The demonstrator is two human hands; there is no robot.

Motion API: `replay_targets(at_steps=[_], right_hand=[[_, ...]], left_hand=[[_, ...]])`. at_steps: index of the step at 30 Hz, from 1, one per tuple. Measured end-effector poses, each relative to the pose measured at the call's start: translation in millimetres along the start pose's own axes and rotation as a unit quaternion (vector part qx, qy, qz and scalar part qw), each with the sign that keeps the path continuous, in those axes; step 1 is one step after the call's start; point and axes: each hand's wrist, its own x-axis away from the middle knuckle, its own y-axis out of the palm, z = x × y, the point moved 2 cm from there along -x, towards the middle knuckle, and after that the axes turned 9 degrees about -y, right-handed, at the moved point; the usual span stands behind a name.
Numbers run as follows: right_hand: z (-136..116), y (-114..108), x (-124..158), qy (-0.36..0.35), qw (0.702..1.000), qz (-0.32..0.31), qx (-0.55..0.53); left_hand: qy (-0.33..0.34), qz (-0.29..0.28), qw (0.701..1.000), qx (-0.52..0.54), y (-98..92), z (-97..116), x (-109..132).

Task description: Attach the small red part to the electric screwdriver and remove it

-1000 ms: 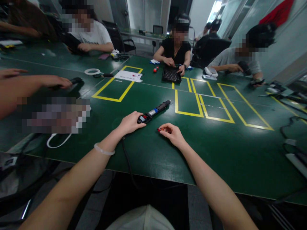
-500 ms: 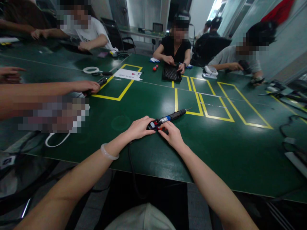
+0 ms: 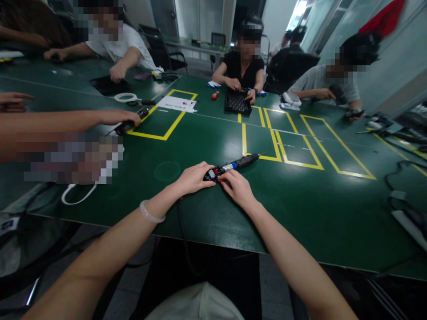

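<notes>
A black soldering iron (image 3: 233, 165) with a blue and silver band lies on the green table (image 3: 207, 209), tip pointing right toward a yellow taped box. My left hand (image 3: 193, 178) is closed on its rear handle end, where a black cord (image 3: 182, 222) leaves over the table edge. My right hand (image 3: 237, 186) pinches a small red part (image 3: 218, 178) against the handle's open rear, fingers pressed together.
Yellow tape rectangles (image 3: 283, 146) mark the table ahead. A neighbour's arm (image 3: 66, 120) reaches in from the left, holding a dark tool (image 3: 128, 124). Across sit several people with a black tray (image 3: 237, 102), white paper (image 3: 176, 103) and a white ring (image 3: 125, 97). Cables lie at right (image 3: 400, 195).
My right hand has carried the small red part from the bare table up to the iron's handle. My left hand has slid the iron rightward. The neighbour's hand has reached further right.
</notes>
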Motion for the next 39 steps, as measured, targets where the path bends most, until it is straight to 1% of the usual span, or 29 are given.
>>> replay_targets(at_steps=[4,9,13,17,21,25,29,31,34,37,39], right_hand=[[2.7,3.5,-2.2,0.008,1.0,0.009,-0.005],[6.1,6.4,-3.5,0.01,0.999,0.019,-0.029],[6.5,4.6,-2.9,0.014,0.999,0.017,-0.04],[9.4,0.6,0.3,0.03,0.998,0.021,-0.044],[15.1,-3.4,3.8,0.054,0.997,0.021,-0.048],[18.8,-6.0,5.0,0.072,0.996,0.016,-0.045],[20.0,-6.6,5.7,0.076,0.996,0.008,-0.05],[20.3,-6.5,5.9,0.078,0.996,0.004,-0.053],[20.0,-6.4,5.5,0.079,0.995,-0.005,-0.055],[18.3,-6.7,4.6,0.076,0.995,-0.015,-0.056],[17.0,-6.8,4.3,0.075,0.995,-0.022,-0.058]], left_hand=[[-0.007,0.006,1.0,-0.013,-0.7,4.3,-0.3],[-0.037,0.036,0.997,-0.049,1.6,12.5,-0.2],[-0.042,0.038,0.996,-0.062,3.1,14.7,-0.4],[-0.036,0.051,0.994,-0.091,1.5,8.5,-3.5],[-0.035,0.048,0.993,-0.106,-3.2,-4.9,-7.6],[-0.053,0.047,0.991,-0.116,-12.9,-29.6,-9.3],[-0.093,0.055,0.987,-0.121,-27.1,-70.5,-10.3],[-0.136,0.059,0.982,-0.115,-35.6,-94.5,-9.9],[-0.221,0.068,0.967,-0.104,-49.4,-128.0,-5.8],[-0.292,0.086,0.947,-0.108,-62.1,-153.9,2.7],[-0.316,0.107,0.935,-0.115,-68.5,-166.8,8.9]])
